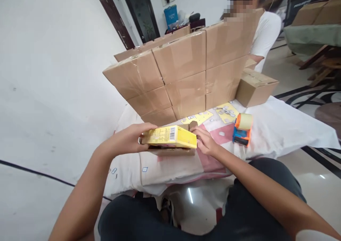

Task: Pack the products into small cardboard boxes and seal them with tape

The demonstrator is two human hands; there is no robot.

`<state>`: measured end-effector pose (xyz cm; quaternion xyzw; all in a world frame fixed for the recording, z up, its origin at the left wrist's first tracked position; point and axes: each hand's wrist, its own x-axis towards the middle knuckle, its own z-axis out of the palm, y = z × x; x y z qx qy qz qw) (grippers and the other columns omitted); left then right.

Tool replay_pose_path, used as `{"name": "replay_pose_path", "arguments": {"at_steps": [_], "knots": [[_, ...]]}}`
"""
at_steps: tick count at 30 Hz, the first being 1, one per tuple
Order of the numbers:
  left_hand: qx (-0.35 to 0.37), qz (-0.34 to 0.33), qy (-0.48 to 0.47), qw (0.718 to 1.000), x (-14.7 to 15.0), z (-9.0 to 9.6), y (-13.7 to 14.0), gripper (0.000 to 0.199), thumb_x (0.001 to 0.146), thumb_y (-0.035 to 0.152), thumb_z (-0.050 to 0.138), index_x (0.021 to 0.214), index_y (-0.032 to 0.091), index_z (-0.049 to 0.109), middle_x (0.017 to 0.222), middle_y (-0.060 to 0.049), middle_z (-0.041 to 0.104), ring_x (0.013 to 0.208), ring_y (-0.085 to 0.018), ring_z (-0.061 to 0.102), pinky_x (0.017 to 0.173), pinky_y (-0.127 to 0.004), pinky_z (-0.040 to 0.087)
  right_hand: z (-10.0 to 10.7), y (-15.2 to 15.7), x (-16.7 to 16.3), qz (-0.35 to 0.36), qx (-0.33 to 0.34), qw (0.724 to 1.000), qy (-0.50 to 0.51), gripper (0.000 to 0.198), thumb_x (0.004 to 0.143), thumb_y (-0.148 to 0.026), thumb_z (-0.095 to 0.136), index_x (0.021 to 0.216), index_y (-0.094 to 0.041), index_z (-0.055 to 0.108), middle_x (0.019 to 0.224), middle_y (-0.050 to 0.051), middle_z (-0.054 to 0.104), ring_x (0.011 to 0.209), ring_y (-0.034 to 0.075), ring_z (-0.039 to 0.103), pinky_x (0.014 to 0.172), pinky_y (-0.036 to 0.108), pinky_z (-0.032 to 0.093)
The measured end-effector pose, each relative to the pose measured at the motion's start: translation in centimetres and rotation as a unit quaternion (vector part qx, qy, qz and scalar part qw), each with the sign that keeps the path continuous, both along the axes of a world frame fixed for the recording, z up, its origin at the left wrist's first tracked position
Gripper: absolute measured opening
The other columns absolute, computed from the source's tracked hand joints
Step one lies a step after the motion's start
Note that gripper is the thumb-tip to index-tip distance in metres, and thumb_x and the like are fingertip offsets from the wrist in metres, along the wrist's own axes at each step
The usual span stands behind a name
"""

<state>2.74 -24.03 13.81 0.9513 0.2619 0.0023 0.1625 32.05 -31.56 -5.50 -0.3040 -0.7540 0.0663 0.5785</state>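
A yellow box with a barcode (157,136) lies tilted over the mouth of a small open cardboard carton (173,152). My left hand (135,136) grips the yellow box by its left end, thumb along the top edge. At the right end, my right hand (204,140) has its fingers closed at the carton's raised flap (193,124), close beside the yellow box. Much of the carton's inside is hidden under the yellow box.
Stacked taped cartons (183,67) form a wall behind the work spot. A tape dispenser (242,129) stands to the right on the cloth-covered table (290,124). One closed carton (257,86) sits farther back. Behind the stack is another person (269,28).
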Motion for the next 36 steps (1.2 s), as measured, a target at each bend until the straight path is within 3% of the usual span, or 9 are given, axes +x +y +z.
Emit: {"name": "replay_pose_path", "arguments": {"at_steps": [7,11,13,18,22,25,30,36], "knots": [[0.181,0.144,0.093,0.968,-2.1,-0.3,-1.9,0.056,0.081,0.027,0.054,0.137,0.029,0.05,0.132,-0.004,0.065,0.1,-0.024,0.068,0.08,-0.034,0.054,-0.2,-1.0,0.9,0.009,-0.023,1.0,-0.013,0.01,0.099,-0.022,0.04,0.099,-0.022,0.05,0.1,0.012,0.059,0.093,0.024,0.058,0.078,0.04,0.051],[0.25,0.176,0.108,0.946,-1.1,-0.6,-3.4,0.056,0.086,0.028,0.048,0.142,0.028,0.046,0.135,-0.006,0.064,0.095,-0.026,0.069,0.071,-0.035,0.052,-0.2,-1.0,1.0,0.005,-0.011,1.0,-0.025,0.008,0.098,-0.022,0.041,0.099,-0.022,0.049,0.101,0.013,0.06,0.094,0.025,0.059,0.078,0.039,0.052],[0.236,0.158,0.143,0.948,0.2,-0.6,-3.7,0.057,0.086,0.029,0.049,0.143,0.027,0.048,0.132,-0.006,0.067,0.097,-0.028,0.07,0.074,-0.037,0.052,-0.2,-0.9,0.9,0.002,-0.005,1.0,-0.028,0.008,0.098,-0.023,0.041,0.099,-0.022,0.049,0.101,0.012,0.06,0.093,0.024,0.059,0.078,0.039,0.052],[0.115,0.093,0.236,0.96,3.3,-1.2,-2.7,0.048,0.086,0.024,0.049,0.132,0.031,0.061,0.124,-0.003,0.073,0.105,-0.027,0.07,0.081,-0.036,0.053,-0.1,-0.9,0.5,0.012,0.01,0.999,-0.045,0.009,0.098,-0.024,0.041,0.099,-0.022,0.049,0.101,0.013,0.06,0.088,0.023,0.059,0.075,0.037,0.052],[0.118,0.069,0.301,0.944,4.4,-3.6,-1.1,0.043,0.081,0.018,0.054,0.121,0.028,0.066,0.116,-0.008,0.075,0.099,-0.033,0.072,0.078,-0.04,0.053,0.0,-1.0,0.3,0.033,0.014,0.998,-0.053,0.01,0.098,-0.026,0.039,0.098,-0.022,0.049,0.1,0.013,0.06,0.087,0.023,0.06,0.074,0.037,0.053],[0.132,0.069,0.333,0.931,4.3,-5.6,0.0,0.044,0.079,0.017,0.06,0.123,0.021,0.061,0.113,-0.015,0.074,0.099,-0.035,0.072,0.079,-0.041,0.053,0.0,-0.9,0.3,0.032,0.015,0.998,-0.043,0.01,0.098,-0.026,0.04,0.099,-0.022,0.049,0.099,0.013,0.06,0.088,0.024,0.06,0.073,0.037,0.053],[0.098,0.069,0.341,0.933,3.6,-7.7,1.4,0.037,0.082,0.014,0.053,0.118,0.021,0.056,0.104,-0.014,0.074,0.09,-0.03,0.072,0.071,-0.036,0.051,-0.1,-0.3,0.8,0.035,-0.018,0.999,-0.009,0.012,0.099,-0.026,0.041,0.1,-0.022,0.052,0.1,0.012,0.061,0.089,0.023,0.061,0.075,0.037,0.052],[0.061,0.049,0.289,0.954,2.7,-8.4,2.3,0.036,0.081,0.006,0.043,0.109,0.025,0.057,0.107,-0.009,0.074,0.091,-0.028,0.07,0.068,-0.034,0.047,-0.3,0.3,0.8,0.041,-0.033,0.999,0.005,0.016,0.101,-0.031,0.04,0.1,-0.022,0.053,0.099,0.011,0.06,0.088,0.023,0.06,0.075,0.039,0.052]]}}
